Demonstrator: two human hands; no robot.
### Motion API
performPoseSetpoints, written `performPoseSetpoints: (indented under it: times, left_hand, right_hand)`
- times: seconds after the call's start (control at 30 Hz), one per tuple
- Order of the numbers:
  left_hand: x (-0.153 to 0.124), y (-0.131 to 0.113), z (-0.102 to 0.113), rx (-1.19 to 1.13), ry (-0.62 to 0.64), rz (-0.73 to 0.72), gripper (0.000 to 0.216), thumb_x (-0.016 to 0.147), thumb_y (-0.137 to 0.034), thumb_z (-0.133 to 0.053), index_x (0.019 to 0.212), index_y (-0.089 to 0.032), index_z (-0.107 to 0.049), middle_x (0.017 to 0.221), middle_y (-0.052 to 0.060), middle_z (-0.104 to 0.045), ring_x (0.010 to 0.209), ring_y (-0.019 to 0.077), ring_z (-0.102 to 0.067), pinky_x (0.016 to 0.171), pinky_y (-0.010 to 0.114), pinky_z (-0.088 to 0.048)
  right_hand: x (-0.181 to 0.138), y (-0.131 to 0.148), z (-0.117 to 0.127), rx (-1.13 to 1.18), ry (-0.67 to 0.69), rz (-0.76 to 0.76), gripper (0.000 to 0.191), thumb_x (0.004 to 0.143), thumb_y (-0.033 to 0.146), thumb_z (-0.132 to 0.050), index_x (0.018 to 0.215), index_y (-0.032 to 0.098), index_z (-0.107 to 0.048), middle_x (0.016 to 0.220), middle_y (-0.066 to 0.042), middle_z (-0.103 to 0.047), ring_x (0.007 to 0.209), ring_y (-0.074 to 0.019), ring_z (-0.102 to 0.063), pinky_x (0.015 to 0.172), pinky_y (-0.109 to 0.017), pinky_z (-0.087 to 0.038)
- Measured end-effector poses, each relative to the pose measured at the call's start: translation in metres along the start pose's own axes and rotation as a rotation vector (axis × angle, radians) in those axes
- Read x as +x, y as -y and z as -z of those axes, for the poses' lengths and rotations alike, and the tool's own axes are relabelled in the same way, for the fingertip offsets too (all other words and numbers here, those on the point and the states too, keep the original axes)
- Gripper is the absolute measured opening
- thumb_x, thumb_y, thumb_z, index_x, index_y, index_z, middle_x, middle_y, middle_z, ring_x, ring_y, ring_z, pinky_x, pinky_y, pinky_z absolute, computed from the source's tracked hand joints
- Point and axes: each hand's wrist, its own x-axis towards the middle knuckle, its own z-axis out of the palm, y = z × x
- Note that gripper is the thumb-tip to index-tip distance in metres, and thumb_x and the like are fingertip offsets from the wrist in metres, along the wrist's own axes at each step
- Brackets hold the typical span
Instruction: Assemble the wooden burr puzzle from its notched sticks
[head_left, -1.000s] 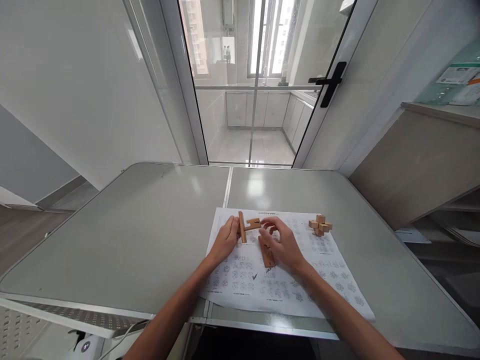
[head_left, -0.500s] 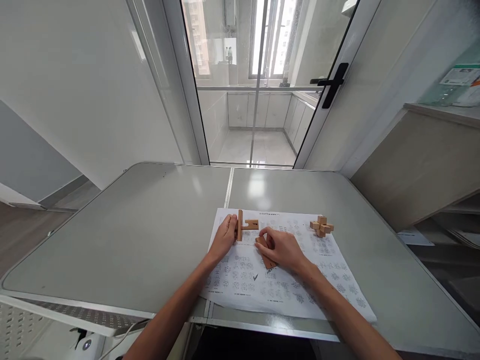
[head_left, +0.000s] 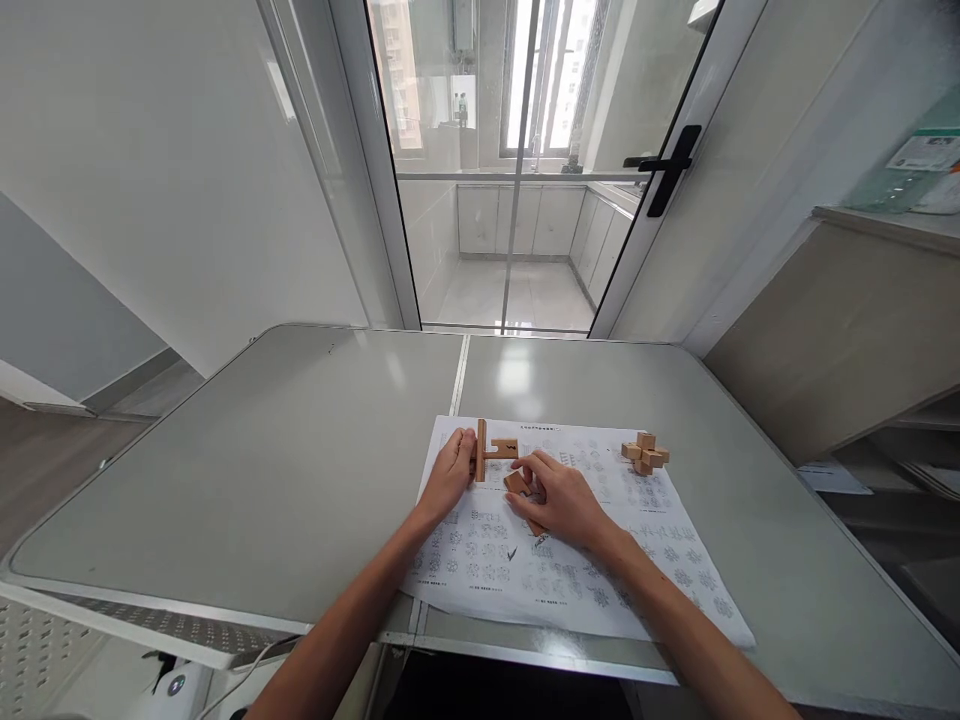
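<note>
My left hand (head_left: 450, 473) is closed around wooden burr-puzzle pieces. One slim wooden bar (head_left: 481, 450) stands out past its fingers, and a notched wooden piece (head_left: 502, 449) with a dark mark sticks out to the right of that bar. Over the paper, my right hand (head_left: 559, 497) has its thumb and fingers apart above a loose notched wooden piece (head_left: 516, 484). The thumb crosses that piece and hides its middle. Its index fingertip is close to the end of the marked piece. Under both hands lies a printed instruction sheet (head_left: 480, 590) with small diagrams.
An assembled wooden burr puzzle (head_left: 645, 454) sits on the sheet's right edge. The grey table (head_left: 300, 470) has a seam down its middle. Behind it stands a glass door with a black handle (head_left: 670, 170). A wooden shelf (head_left: 840, 330) rises at the right.
My right hand's fingers have uncurled and spread apart, with the index fingertip reaching toward the marked piece. My left hand keeps its hold in the same place.
</note>
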Motion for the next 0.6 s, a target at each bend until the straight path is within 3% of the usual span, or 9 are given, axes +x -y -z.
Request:
performPoseSetpoints:
  times: [0.17, 0.4, 0.6]
  left_hand:
    - [-0.0019, -0.0027, 0.0010, 0.072, -0.022, -0.062, 0.049, 0.104, -0.066, -0.034, 0.083, -0.023, -0.045, 0.077, -0.002, -0.048, 0.069, 0.0160, -0.047, 0.066, 0.029, -0.042]
    - [-0.0045, -0.0077, 0.0008, 0.151, -0.021, -0.093, 0.048, 0.106, -0.062, -0.029, 0.083, -0.023, -0.045, 0.080, -0.001, -0.049, 0.076, 0.0180, -0.047, 0.076, 0.032, -0.042]
    - [-0.0042, -0.0091, 0.0003, 0.154, -0.033, -0.094, 0.047, 0.105, -0.063, -0.030, 0.082, -0.023, -0.043, 0.079, -0.001, -0.049, 0.074, 0.0184, -0.047, 0.075, 0.031, -0.042]
  right_hand:
    - [-0.0020, 0.0035, 0.0020, 0.049, 0.058, 0.102, 0.038, 0.089, 0.032, -0.074, 0.124, 0.026, -0.061, 0.108, -0.004, -0.068, 0.072, -0.0147, -0.064, 0.070, -0.029, -0.051]
    - [-0.0022, 0.0007, -0.0015, 0.081, 0.040, 0.134, 0.028, 0.090, 0.027, -0.072, 0.116, 0.024, -0.063, 0.098, -0.002, -0.068, 0.068, -0.0135, -0.060, 0.064, -0.027, -0.048]
    - [-0.0014, -0.0014, -0.0055, 0.035, 0.004, 0.176, 0.014, 0.096, 0.025, -0.068, 0.110, 0.024, -0.066, 0.097, -0.004, -0.071, 0.083, -0.0190, -0.066, 0.074, -0.030, -0.049]
